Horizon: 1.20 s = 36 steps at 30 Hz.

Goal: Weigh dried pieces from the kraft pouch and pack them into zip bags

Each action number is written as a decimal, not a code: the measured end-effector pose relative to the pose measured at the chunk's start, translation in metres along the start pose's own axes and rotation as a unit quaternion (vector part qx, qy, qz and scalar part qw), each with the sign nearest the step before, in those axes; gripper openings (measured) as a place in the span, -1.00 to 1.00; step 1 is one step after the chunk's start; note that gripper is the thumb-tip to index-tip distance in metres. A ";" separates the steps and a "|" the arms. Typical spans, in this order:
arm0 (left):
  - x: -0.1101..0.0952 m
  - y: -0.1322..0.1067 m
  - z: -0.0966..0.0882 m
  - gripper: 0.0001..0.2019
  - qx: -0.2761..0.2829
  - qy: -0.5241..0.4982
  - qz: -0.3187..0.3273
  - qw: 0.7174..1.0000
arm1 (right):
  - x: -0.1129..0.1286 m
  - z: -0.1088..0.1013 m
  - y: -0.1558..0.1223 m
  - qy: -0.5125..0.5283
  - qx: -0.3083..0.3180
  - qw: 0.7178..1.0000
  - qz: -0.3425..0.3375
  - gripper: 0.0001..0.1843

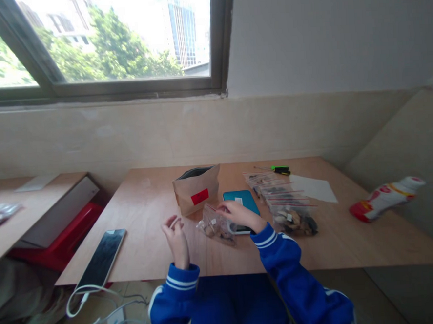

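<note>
My right hand (pixel 236 213) pinches the top edge of a clear zip bag (pixel 216 229), which rests on the table with brownish dried pieces and a small white label inside. Raised to the left of that bag, my left hand (pixel 176 240) has loosely curled fingers, apart, with nothing visible in them. Behind the zip bag stands an open brown paper pouch (pixel 184 204) with a red label. A flat teal-topped device (pixel 247 199) with a light front lies partly behind my right hand and wrist. Several similar filled zip bags (pixel 293 218) overlap in a row to the right.
A green-and-black screwdriver (pixel 280 170) and a white paper sheet (pixel 319 189) lie at the back right. Toward the right edge is a red-and-white bottle (pixel 387 198). A tablet-like phone (pixel 103 257) with a white cable lies front left. Beyond it is a red stool (pixel 65 239).
</note>
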<state>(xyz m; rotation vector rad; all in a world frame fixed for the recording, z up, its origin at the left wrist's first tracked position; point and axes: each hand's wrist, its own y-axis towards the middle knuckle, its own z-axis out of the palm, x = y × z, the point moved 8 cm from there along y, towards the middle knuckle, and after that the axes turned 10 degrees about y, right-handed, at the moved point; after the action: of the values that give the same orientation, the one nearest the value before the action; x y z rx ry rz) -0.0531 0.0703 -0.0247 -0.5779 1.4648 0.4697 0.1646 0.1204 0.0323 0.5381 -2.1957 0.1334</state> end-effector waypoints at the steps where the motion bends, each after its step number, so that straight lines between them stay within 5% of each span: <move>1: 0.015 -0.011 0.003 -0.83 0.022 0.001 -0.020 1.000 | -0.005 0.008 -0.002 0.006 0.019 1.000 0.013 -0.85; 5: 0.056 -0.041 0.011 -0.78 0.056 0.003 -0.077 0.995 | -0.005 0.017 -0.010 0.049 0.026 0.998 0.029 -0.88; 8: 0.070 -0.054 0.013 -0.64 0.065 0.004 -0.106 0.992 | 0.000 0.010 -0.024 0.221 -0.005 0.974 0.046 -0.85; 11: 0.064 -0.070 0.033 -0.43 0.166 -0.049 -0.123 0.977 | 0.004 0.006 -0.042 0.387 -0.039 0.920 0.053 -0.72; 14: 0.045 -0.091 0.060 -0.28 0.304 -0.140 -0.141 0.932 | 0.010 0.010 -0.056 0.455 -0.041 0.888 0.049 -0.66; 18: 0.036 -0.092 0.062 -0.32 0.302 -0.136 -0.140 0.933 | 0.016 0.018 -0.062 0.494 -0.009 0.869 -0.005 -0.64; 23: 0.047 -0.083 0.054 -0.38 0.291 -0.091 -0.148 0.941 | 0.002 0.030 -0.059 0.376 -0.020 0.926 -0.014 -0.71; 27: 0.054 -0.077 0.048 -0.35 0.266 -0.067 -0.164 0.947 | -0.002 0.040 -0.054 0.248 -0.081 0.965 -0.031 -0.34; 32: 0.052 -0.065 0.036 -0.38 0.212 -0.022 -0.122 0.969 | 0.012 0.064 -0.053 0.190 0.015 0.979 -0.066 -0.31; 36: 0.049 -0.060 0.031 -0.42 0.202 0.004 -0.096 0.975 | 0.020 0.064 -0.055 0.169 0.026 0.982 -0.075 -0.23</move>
<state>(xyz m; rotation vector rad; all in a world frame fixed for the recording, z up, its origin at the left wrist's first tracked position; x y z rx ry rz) 0.0119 0.0404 -0.0682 -0.3891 1.4439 0.0114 0.1308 0.0460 0.0021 0.6574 -1.8194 0.1866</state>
